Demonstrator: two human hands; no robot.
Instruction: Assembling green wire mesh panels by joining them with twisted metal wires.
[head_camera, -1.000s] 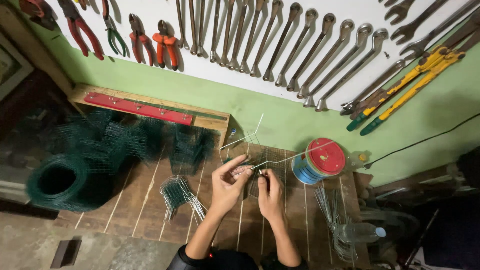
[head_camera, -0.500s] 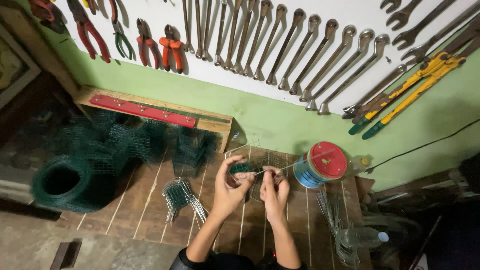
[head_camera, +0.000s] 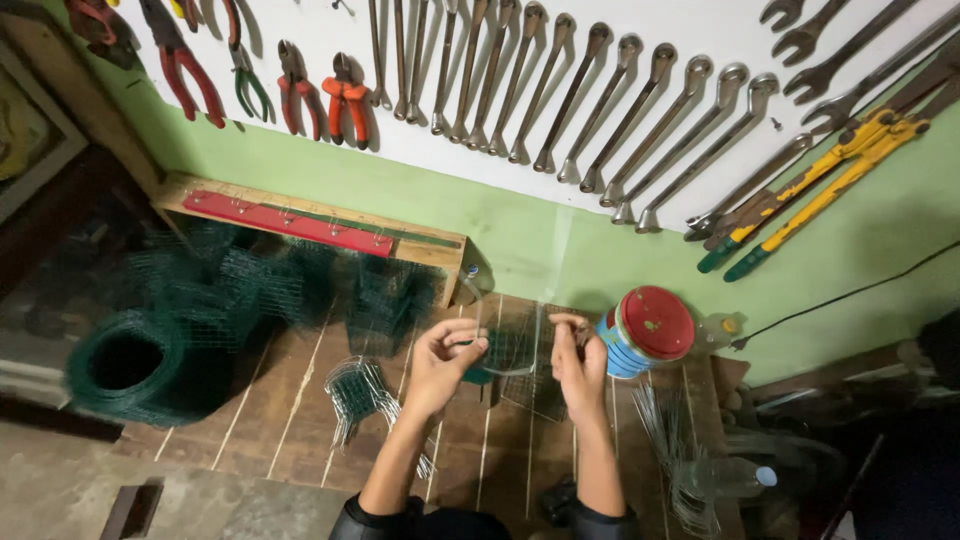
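Holding: thin wire (head_camera: 520, 372) pinched by both hands, left (head_camera: 440, 362) and right (head_camera: 580, 365), fingers closed, above table (head_camera: 290, 420)
Handling: probably light, springy, slippery
Grip: near the ends
Nearby: mesh roll (head_camera: 130, 365), red-lidded tin (head_camera: 645, 330)

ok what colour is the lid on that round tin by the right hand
Red, on the tin with blue-striped sides, seen in the head view.

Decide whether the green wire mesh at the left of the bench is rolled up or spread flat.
Rolled up. The green wire mesh forms a coil on the bench, its hollow round centre facing the camera.
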